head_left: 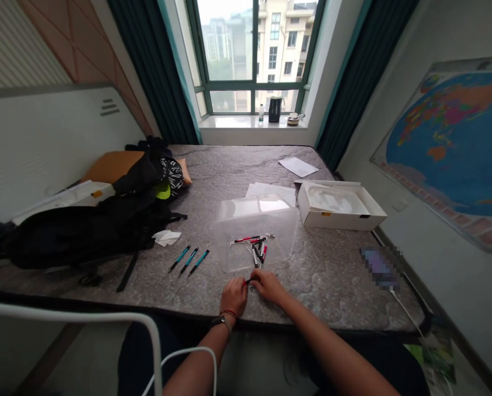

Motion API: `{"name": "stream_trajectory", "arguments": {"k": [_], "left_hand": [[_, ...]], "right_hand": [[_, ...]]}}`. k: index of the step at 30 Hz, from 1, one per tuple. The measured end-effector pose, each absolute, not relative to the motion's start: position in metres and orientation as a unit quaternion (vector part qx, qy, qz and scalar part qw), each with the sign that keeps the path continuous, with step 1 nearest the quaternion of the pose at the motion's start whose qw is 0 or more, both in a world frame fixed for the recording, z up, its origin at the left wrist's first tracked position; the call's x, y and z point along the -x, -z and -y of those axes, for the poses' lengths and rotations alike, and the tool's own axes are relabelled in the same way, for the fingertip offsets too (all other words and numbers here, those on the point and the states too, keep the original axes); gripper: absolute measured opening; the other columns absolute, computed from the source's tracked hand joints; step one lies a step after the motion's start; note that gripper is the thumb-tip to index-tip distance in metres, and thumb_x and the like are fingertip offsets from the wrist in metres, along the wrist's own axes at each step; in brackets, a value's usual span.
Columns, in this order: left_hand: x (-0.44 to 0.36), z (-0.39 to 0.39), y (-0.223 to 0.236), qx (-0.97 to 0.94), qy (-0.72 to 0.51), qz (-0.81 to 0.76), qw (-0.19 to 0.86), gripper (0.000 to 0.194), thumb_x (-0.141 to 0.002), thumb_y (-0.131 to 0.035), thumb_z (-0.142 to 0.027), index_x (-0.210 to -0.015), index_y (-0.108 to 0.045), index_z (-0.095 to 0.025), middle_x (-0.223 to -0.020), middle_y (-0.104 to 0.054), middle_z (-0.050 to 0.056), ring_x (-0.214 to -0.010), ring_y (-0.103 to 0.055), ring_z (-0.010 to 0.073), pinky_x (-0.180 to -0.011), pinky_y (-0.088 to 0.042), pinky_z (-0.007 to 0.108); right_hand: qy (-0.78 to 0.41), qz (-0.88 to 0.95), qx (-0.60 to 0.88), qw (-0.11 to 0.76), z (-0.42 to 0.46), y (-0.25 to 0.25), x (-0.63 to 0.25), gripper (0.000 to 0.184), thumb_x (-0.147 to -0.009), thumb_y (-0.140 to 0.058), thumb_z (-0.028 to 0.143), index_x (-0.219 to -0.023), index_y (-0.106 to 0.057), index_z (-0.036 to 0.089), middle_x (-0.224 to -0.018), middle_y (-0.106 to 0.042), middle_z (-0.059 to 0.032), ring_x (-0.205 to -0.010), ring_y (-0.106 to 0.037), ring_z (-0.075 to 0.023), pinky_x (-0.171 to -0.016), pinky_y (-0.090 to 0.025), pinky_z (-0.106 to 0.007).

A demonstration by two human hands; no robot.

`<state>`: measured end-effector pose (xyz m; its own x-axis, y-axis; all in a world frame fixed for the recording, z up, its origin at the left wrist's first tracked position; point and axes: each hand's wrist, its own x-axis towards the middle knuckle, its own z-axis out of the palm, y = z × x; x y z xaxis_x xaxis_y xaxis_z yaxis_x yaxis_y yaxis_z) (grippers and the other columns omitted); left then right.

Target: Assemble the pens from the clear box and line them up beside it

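My left hand (233, 296) and my right hand (268, 287) meet near the front edge of a grey mattress (324, 269). Their fingertips pinch a small black and red pen (248, 281) between them, partly hidden by the fingers. Just beyond lies a clear plastic box (279, 231) with several black and red pens (256, 253) on and around it. To the left, three teal and black pens (187, 260) lie side by side on the mattress, apart from my hands.
A black backpack (85, 234) and a crumpled tissue (166, 237) lie left on the mattress. Right stand a white cardboard box (337, 206) and a blurred phone (380, 267) on a cable. Papers (298, 166) lie at the back. A white metal rail (72, 314) crosses the near left.
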<state>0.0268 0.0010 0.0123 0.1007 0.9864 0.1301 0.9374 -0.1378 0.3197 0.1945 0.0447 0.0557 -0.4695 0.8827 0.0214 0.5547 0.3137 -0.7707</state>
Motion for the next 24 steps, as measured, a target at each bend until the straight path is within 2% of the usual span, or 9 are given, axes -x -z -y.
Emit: {"name": "stream_trajectory", "arguments": {"k": [4, 8, 11, 13, 16, 19, 22, 24], "left_hand": [[-0.029, -0.001, -0.012, -0.738, -0.163, -0.650, 0.073, 0.021, -0.097, -0.039, -0.025, -0.086, -0.056, -0.022, -0.085, -0.063, 0.004, -0.084, -0.055, 0.0191, -0.076, -0.037, 0.030], [-0.031, 0.000, -0.014, -0.736, -0.153, -0.656, 0.069, 0.020, -0.097, -0.040, -0.024, -0.086, -0.056, -0.022, -0.085, -0.064, 0.004, -0.085, -0.056, 0.0195, -0.076, -0.037, 0.030], [-0.031, -0.001, -0.016, -0.739, -0.139, -0.657, 0.062, 0.020, -0.097, -0.040, -0.025, -0.086, -0.057, -0.022, -0.086, -0.064, 0.005, -0.085, -0.056, 0.0201, -0.075, -0.037, 0.031], [-0.031, -0.001, -0.016, -0.744, -0.133, -0.652, 0.060, 0.021, -0.097, -0.039, -0.026, -0.087, -0.057, -0.022, -0.086, -0.064, 0.005, -0.085, -0.056, 0.0202, -0.075, -0.037, 0.031], [-0.030, -0.002, -0.014, -0.749, -0.133, -0.646, 0.060, 0.023, -0.098, -0.038, -0.026, -0.087, -0.058, -0.022, -0.086, -0.064, 0.005, -0.085, -0.056, 0.0201, -0.076, -0.038, 0.031], [-0.029, -0.002, -0.013, -0.751, -0.134, -0.645, 0.058, 0.021, -0.097, -0.039, -0.025, -0.088, -0.057, -0.022, -0.087, -0.064, 0.006, -0.086, -0.056, 0.0203, -0.077, -0.038, 0.032], [-0.029, -0.002, -0.012, -0.749, -0.132, -0.647, 0.056, 0.021, -0.097, -0.038, -0.024, -0.087, -0.057, -0.022, -0.088, -0.064, 0.006, -0.086, -0.056, 0.0205, -0.077, -0.037, 0.032], [-0.029, -0.001, -0.012, -0.748, -0.136, -0.647, 0.059, 0.024, -0.099, -0.036, -0.025, -0.087, -0.057, -0.022, -0.088, -0.064, 0.006, -0.085, -0.055, 0.0203, -0.077, -0.037, 0.032]], "right_hand": [[-0.350, 0.758, 0.518, 0.186, -0.048, -0.052, -0.193, 0.027, -0.095, -0.050, 0.037, -0.086, -0.067, 0.019, -0.082, -0.071, -0.0058, -0.079, -0.064, -0.0184, -0.072, -0.041, -0.025], [-0.367, 0.767, 0.478, 0.219, -0.047, -0.053, -0.198, 0.021, -0.090, -0.058, 0.030, -0.106, -0.066, 0.019, -0.091, -0.072, -0.0052, -0.083, -0.064, -0.0177, -0.074, -0.042, -0.024], [-0.347, 0.774, 0.485, 0.211, -0.044, -0.054, -0.202, 0.016, -0.091, -0.056, 0.028, -0.099, -0.067, 0.020, -0.093, -0.072, -0.0061, -0.086, -0.065, -0.0191, -0.076, -0.042, -0.026], [-0.323, 0.773, 0.516, 0.181, -0.043, -0.055, -0.202, 0.024, -0.095, -0.050, 0.035, -0.092, -0.068, 0.019, -0.088, -0.072, -0.0080, -0.084, -0.065, -0.0209, -0.075, -0.041, -0.027], [-0.310, 0.779, 0.518, 0.166, -0.041, -0.058, -0.199, 0.025, -0.093, -0.054, 0.039, -0.101, -0.066, 0.020, -0.086, -0.071, -0.0074, -0.083, -0.065, -0.0212, -0.072, -0.040, -0.027], [-0.305, 0.802, 0.484, 0.174, -0.042, -0.060, -0.196, 0.022, -0.089, -0.058, 0.029, -0.108, -0.063, 0.021, -0.094, -0.071, -0.0064, -0.087, -0.064, -0.0203, -0.073, -0.039, -0.026], [-0.292, 0.808, 0.492, 0.139, -0.046, -0.063, -0.193, 0.016, -0.091, -0.055, 0.030, -0.096, -0.066, 0.019, -0.093, -0.071, -0.0090, -0.086, -0.065, -0.0216, -0.071, -0.038, -0.026], [-0.292, 0.804, 0.506, 0.113, -0.049, -0.064, -0.193, 0.024, -0.094, -0.052, 0.037, -0.090, -0.067, 0.018, -0.088, -0.071, -0.0102, -0.082, -0.064, -0.0221, -0.069, -0.037, -0.027]]}}
